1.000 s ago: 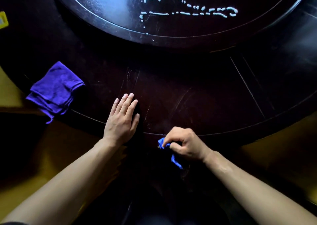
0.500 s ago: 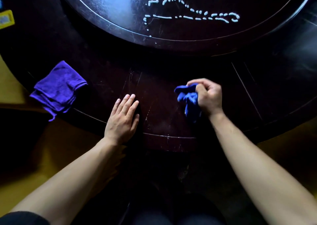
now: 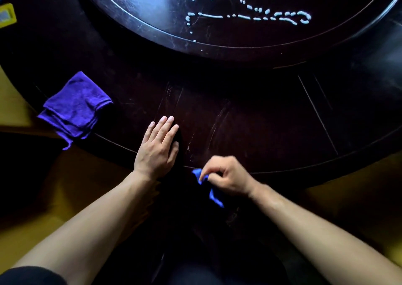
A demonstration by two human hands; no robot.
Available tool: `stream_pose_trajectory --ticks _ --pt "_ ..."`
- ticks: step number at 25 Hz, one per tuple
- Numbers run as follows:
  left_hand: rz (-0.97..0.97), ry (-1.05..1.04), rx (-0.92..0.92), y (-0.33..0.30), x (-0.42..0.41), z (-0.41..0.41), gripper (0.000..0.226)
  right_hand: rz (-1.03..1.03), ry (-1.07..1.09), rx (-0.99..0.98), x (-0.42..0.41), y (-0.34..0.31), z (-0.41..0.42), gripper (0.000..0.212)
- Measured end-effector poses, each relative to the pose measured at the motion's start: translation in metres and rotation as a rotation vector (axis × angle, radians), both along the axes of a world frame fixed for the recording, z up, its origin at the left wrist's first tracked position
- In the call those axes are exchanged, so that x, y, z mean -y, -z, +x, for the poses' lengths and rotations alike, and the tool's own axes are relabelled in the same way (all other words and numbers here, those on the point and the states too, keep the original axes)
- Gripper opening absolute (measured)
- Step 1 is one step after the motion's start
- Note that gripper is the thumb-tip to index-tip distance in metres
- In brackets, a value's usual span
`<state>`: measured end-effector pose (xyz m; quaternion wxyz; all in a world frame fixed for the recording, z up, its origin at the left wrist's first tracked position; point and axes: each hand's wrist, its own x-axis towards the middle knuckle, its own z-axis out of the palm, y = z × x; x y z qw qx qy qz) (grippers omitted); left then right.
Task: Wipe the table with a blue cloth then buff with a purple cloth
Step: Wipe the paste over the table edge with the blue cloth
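Blue cloth [image 3: 201, 176]: bunched in right hand [image 3: 226, 176], fingers curled tight round it, at near rim of table [image 3: 272, 121]; a tail of it hangs off the edge toward the person's lap. Hand is motion-blurred, so cloth-to-wood contact can't be confirmed; prob. at or just off the rim.

Left hand [image 3: 157, 145]: flat, palm down, fingers together, holding nothing; rests on tabletop just beside the right hand, apparently bracing.

Purple cloth [image 3: 76, 108]: folded, untouched, on table edge well to the left, one corner overhanging.

Surface: faint streaks and smear marks on the outer ring in front of the hands, approx. consistent with wiping in progress there. Raised centre disc [image 3: 152, 13] carries a line of white blobs/residue [image 3: 245, 10], not yet wiped.

Status, as judged: stage 1 (blue wipe) under way, near section only partly covered. Outstanding: rest of outer ring, centre disc incl. residue, then whole of stage 2 (purple buff), not begun.

Yellow item [image 3: 6, 15] at far-left edge, unidentified.
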<state>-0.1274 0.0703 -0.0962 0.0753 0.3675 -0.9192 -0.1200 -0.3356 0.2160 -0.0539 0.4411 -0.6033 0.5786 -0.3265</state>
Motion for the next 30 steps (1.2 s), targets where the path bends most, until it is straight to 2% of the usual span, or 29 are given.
stream_pose_trajectory --ticks 3,7,9,11,14,17,21,23,25,30 --pt "0.027 -0.004 -0.014 -0.003 -0.001 -0.001 0.052 0.092 -0.011 0.082 -0.028 -0.005 0.013 0.024" --pt "0.104 -0.001 -0.146 -0.006 0.001 -0.001 0.043 0.304 0.409 0.332 -0.005 -0.014 0.007 0.03" --pt "0.154 -0.042 -0.269 -0.008 0.005 0.003 0.034 0.312 0.605 0.495 0.028 -0.02 -0.004 0.029" --pt "0.141 -0.104 -0.336 -0.011 0.011 0.012 0.033 0.243 0.661 0.497 0.071 -0.027 -0.009 0.028" --pt "0.067 -0.218 -0.338 -0.012 0.029 0.033 0.036 0.077 0.619 0.352 0.143 -0.033 -0.001 0.029" --pt "0.005 -0.236 -0.264 -0.007 0.046 0.053 0.041 -0.067 0.566 0.138 0.208 -0.028 0.003 0.03" --pt "-0.072 -0.23 -0.159 0.006 0.049 0.069 0.045 -0.048 0.454 -0.089 0.246 -0.005 0.013 0.027" --pt "-0.102 -0.258 -0.165 0.01 0.049 0.067 0.042 0.004 0.342 -0.086 0.243 -0.002 0.024 0.026" --pt "-0.102 -0.261 -0.168 0.01 0.049 0.065 0.041 0.019 0.139 -0.048 0.225 -0.003 0.038 0.024" --pt "-0.104 -0.239 -0.128 0.005 0.049 0.065 0.043 0.101 -0.204 0.047 0.124 -0.005 0.064 0.02"
